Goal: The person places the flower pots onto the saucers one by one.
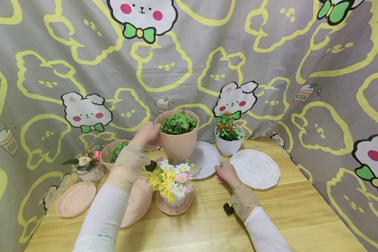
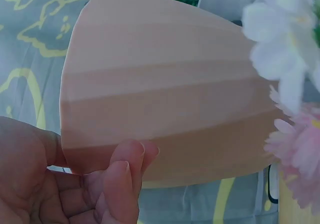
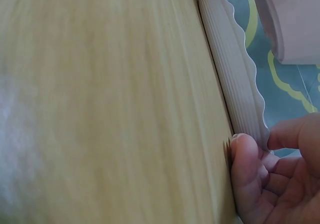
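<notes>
My left hand (image 1: 148,134) grips the rim of a peach flowerpot (image 1: 179,147) that holds a leafy green plant (image 1: 179,123). In the left wrist view the thumb and fingers pinch the pot's (image 2: 160,89) edge. The pot hangs over the left part of a pale lilac saucer (image 1: 208,159), its base apart from the saucer in the right wrist view. My right hand (image 1: 228,174) pinches the near right edge of this saucer (image 3: 232,69), which lies on the table. A pot of yellow, white and pink daisies (image 1: 171,182) partly hides the peach pot's lower side.
Right of the saucer stand a white pot with red flowers (image 1: 229,141) and a white plate (image 1: 255,169). Leftward are a peach pot (image 1: 105,154), a small rose pot (image 1: 89,171), a peach saucer (image 1: 76,198) and a larger peach plate (image 1: 140,203). A patterned curtain (image 1: 189,63) hangs behind.
</notes>
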The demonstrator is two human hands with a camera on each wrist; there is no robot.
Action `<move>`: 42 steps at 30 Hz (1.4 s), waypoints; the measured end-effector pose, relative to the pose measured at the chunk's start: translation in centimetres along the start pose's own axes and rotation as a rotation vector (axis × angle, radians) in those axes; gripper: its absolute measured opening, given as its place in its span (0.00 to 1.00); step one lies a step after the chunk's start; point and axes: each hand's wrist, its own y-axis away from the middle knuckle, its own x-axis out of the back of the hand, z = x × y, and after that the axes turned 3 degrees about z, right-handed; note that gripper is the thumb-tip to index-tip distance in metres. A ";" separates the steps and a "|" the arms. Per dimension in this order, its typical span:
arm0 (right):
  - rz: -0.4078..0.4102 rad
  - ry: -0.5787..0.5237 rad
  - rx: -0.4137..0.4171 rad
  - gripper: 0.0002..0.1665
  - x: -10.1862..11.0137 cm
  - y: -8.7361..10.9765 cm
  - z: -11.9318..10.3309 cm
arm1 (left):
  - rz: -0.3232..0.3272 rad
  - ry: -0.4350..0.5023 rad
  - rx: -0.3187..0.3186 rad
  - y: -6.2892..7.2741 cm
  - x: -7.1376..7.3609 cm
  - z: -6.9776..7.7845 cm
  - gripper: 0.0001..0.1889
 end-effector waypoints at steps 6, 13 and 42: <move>-0.002 0.001 -0.003 0.20 0.0 -0.1 0.0 | -0.023 0.028 -0.003 -0.6 -0.3 1.1 0.24; 0.004 0.003 0.003 0.19 -0.1 0.0 0.0 | -0.072 0.102 0.049 -1.5 -1.2 2.1 0.23; 0.005 0.002 0.012 0.20 0.1 -0.1 0.2 | -0.252 0.241 0.201 -3.9 -5.8 2.9 0.19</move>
